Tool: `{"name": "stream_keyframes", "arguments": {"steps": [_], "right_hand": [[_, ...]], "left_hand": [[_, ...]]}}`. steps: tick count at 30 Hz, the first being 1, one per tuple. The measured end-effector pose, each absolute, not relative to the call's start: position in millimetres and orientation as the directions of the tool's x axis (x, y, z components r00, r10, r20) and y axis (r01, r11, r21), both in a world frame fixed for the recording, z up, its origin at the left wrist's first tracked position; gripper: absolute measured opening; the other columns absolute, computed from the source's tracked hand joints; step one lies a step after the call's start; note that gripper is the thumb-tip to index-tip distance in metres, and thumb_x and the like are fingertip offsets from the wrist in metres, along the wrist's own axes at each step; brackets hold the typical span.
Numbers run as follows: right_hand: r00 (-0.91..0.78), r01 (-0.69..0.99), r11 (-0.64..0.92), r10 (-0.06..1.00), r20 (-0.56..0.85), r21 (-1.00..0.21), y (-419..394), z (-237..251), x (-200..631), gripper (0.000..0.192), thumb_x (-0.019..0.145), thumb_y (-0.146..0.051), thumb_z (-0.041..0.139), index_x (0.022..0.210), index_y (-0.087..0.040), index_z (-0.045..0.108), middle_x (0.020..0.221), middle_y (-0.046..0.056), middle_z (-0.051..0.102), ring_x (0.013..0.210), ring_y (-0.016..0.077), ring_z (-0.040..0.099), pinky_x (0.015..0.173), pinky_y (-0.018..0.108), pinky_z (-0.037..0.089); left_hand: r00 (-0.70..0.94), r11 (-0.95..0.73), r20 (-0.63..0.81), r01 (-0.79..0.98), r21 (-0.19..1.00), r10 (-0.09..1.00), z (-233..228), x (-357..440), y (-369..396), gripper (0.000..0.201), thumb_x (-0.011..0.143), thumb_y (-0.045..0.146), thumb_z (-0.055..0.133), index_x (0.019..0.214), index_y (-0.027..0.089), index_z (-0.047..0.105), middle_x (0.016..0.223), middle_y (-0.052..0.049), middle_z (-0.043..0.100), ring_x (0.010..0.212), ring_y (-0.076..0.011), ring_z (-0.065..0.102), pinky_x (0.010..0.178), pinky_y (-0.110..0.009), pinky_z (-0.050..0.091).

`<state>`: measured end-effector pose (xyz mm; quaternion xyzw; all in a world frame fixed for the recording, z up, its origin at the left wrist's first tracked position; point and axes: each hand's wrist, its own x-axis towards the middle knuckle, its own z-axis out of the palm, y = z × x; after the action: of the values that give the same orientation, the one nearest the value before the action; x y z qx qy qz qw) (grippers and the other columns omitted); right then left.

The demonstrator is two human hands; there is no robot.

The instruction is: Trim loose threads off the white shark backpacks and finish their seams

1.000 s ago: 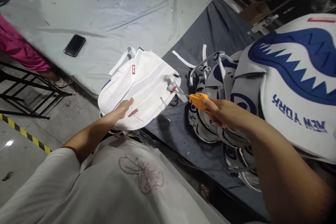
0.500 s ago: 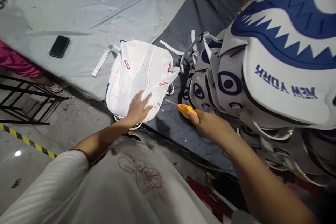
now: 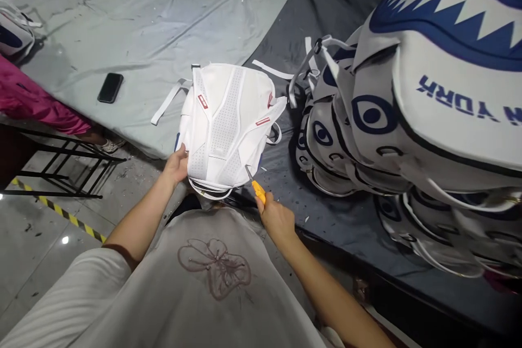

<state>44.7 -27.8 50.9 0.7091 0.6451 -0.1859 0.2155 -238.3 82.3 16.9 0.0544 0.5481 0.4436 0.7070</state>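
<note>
A white backpack [image 3: 224, 114] lies with its back panel up at the table's front edge, red labels on its shoulder straps. At its lower left side, my left hand [image 3: 176, 165] grips the edge, some fingers hidden against the bag. My right hand [image 3: 278, 218] is closed around an orange-handled tool [image 3: 258, 191] with a thin metal blade. The blade's tip lies over the bag's lower right part; whether it touches the fabric I cannot tell. A loose white strap [image 3: 169, 102] extends from the bag's left side.
Stacked white-and-blue backpacks [image 3: 448, 136] stand close on my right. A black phone [image 3: 110, 88] lies on the grey-covered table [image 3: 134, 38]. At left are a person's pink clothing [image 3: 36, 98], a black metal frame [image 3: 73, 171] and more bags [image 3: 14, 32].
My left hand has moved off the back panel to the bag's left edge. My right hand has brought the tool left and down, its blade now over the bag. The view has shifted.
</note>
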Motion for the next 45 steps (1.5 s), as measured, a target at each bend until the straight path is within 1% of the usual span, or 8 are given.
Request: {"name": "stream_keyframes", "arguments": {"steps": [5, 9, 20, 30, 35, 37, 40, 45], "right_hand": [[0.045, 0.999, -0.055, 0.844, -0.534, -0.001, -11, 35, 31, 0.041, 0.104, -0.05, 0.036, 0.12, -0.017, 0.054, 0.095, 0.013, 0.074, 0.087, 0.0226, 0.072, 0.065, 0.027, 0.038], [0.187, 0.981, -0.188, 0.837, -0.514, 0.051, -5, 28, 40, 0.046, 0.107, -0.046, 0.025, 0.124, -0.013, 0.052, 0.091, 0.013, 0.073, 0.079, 0.0217, 0.07, 0.059, 0.027, 0.033], [0.232, 0.96, -0.279, 0.831, -0.506, -0.019, 17, 15, 57, 0.05, 0.106, -0.051, 0.026, 0.127, -0.015, 0.053, 0.094, 0.013, 0.072, 0.084, 0.0228, 0.069, 0.062, 0.028, 0.033], [0.221, 0.953, -0.298, 0.815, -0.535, -0.061, -14, 28, 69, 0.047, 0.107, -0.043, 0.026, 0.123, -0.013, 0.057, 0.09, 0.013, 0.072, 0.077, 0.0222, 0.067, 0.06, 0.028, 0.029], [0.227, 0.95, -0.307, 0.81, -0.541, -0.062, -59, 50, 83, 0.046, 0.106, -0.04, 0.025, 0.119, -0.012, 0.059, 0.087, 0.014, 0.073, 0.075, 0.0235, 0.067, 0.059, 0.028, 0.03], [0.213, 0.952, -0.3, 0.791, -0.573, -0.06, -93, 60, 80, 0.044, 0.105, -0.038, 0.026, 0.119, -0.013, 0.06, 0.084, 0.013, 0.073, 0.071, 0.0234, 0.067, 0.058, 0.028, 0.031], [0.121, 0.966, -0.241, 0.735, -0.667, -0.091, -130, 66, 56, 0.042, 0.106, -0.039, 0.027, 0.119, -0.018, 0.061, 0.081, 0.009, 0.075, 0.071, 0.0236, 0.069, 0.057, 0.028, 0.032], [0.079, 0.969, -0.216, 0.723, -0.687, -0.116, -114, 59, 4, 0.037, 0.105, -0.046, 0.035, 0.115, -0.021, 0.061, 0.089, 0.009, 0.076, 0.083, 0.0247, 0.073, 0.06, 0.027, 0.036]], "left_hand": [[0.166, 0.602, -0.673, -0.631, 0.489, 0.721, 4, -224, 86, 0.064, 0.098, 0.057, 0.039, 0.139, 0.009, 0.053, 0.111, -0.018, 0.074, 0.115, -0.0329, 0.068, 0.108, -0.052, 0.047], [0.263, 0.598, -0.601, -0.652, 0.466, 0.755, -7, -226, 92, 0.068, 0.099, 0.059, 0.031, 0.144, 0.011, 0.05, 0.115, -0.016, 0.074, 0.12, -0.0313, 0.065, 0.112, -0.049, 0.045], [0.233, 0.573, -0.569, -0.613, 0.543, 0.788, -24, -227, 103, 0.071, 0.096, 0.066, 0.034, 0.143, 0.015, 0.051, 0.116, -0.012, 0.074, 0.122, -0.0306, 0.064, 0.11, -0.047, 0.047], [0.3, 0.579, -0.517, -0.605, 0.546, 0.802, 5, -236, 76, 0.086, 0.089, 0.078, 0.032, 0.142, 0.011, 0.05, 0.128, -0.019, 0.067, 0.136, -0.0346, 0.051, 0.114, -0.054, 0.04], [0.262, 0.545, -0.506, -0.619, 0.565, 0.822, 10, -215, 83, 0.071, 0.096, 0.065, 0.036, 0.14, 0.012, 0.052, 0.126, -0.016, 0.069, 0.133, -0.033, 0.054, 0.116, -0.052, 0.039], [0.272, 0.554, -0.502, -0.594, 0.584, 0.821, 11, -210, 83, 0.061, 0.097, 0.056, 0.043, 0.137, 0.011, 0.054, 0.123, -0.016, 0.07, 0.131, -0.0325, 0.057, 0.116, -0.05, 0.039], [0.22, 0.543, -0.501, -0.448, 0.71, 0.837, 12, -203, 80, 0.054, 0.096, 0.048, 0.048, 0.133, 0.01, 0.058, 0.119, -0.015, 0.072, 0.127, -0.0315, 0.06, 0.116, -0.048, 0.04], [0.185, 0.496, -0.465, -0.197, 0.846, 0.866, 17, -204, 74, 0.054, 0.093, 0.05, 0.051, 0.126, 0.01, 0.061, 0.116, -0.016, 0.073, 0.123, -0.0334, 0.062, 0.113, -0.05, 0.043]]}}
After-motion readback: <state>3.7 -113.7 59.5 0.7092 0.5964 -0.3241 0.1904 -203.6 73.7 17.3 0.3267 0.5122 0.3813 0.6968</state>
